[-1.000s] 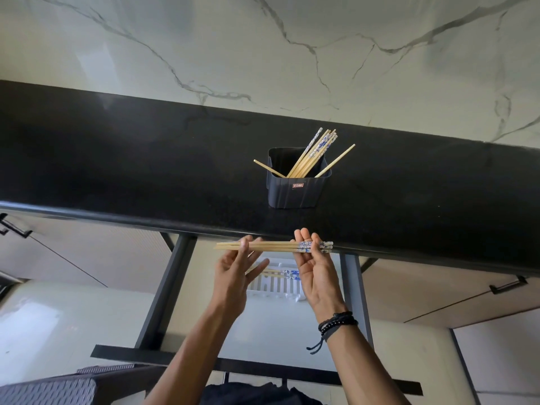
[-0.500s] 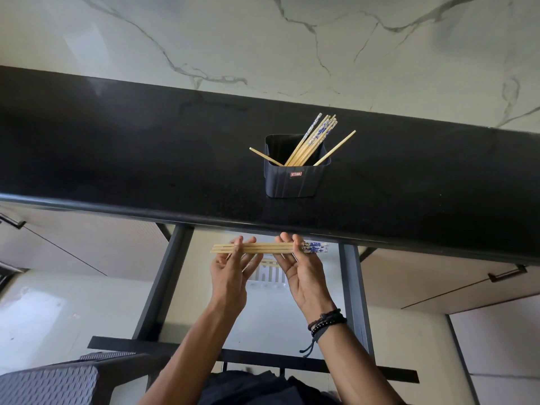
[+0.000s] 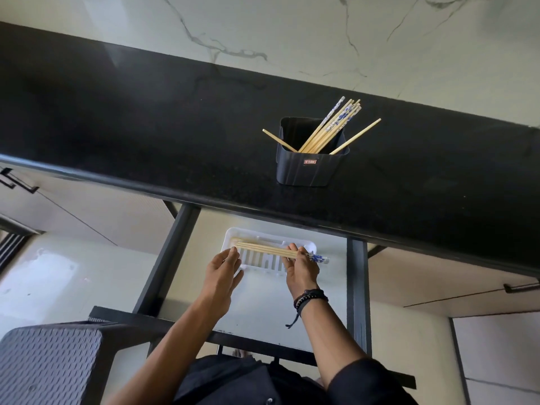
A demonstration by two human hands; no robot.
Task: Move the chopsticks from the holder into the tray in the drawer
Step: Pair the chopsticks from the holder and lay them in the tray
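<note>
Head camera looks down at an open drawer [image 3: 330,290] under a black counter [image 3: 146,127]. From the left: the left hand [image 3: 223,268] is loosely open, fingers together, and its fingertips rest at the left edge of the white tray [image 3: 233,238]; it holds nothing, it seems only to steady the tray. Next, a bundle of chopsticks [image 3: 268,250] lies level across the tray, just above its slots. The right hand [image 3: 301,268] pinches this bundle near the blue-patterned ends, which stick out past the tray's right rim. I think the bundle should slide a little left before letting go, so both ends fall inside. On the counter, the black holder [image 3: 309,171] keeps many more chopsticks [image 3: 330,127].
</note>
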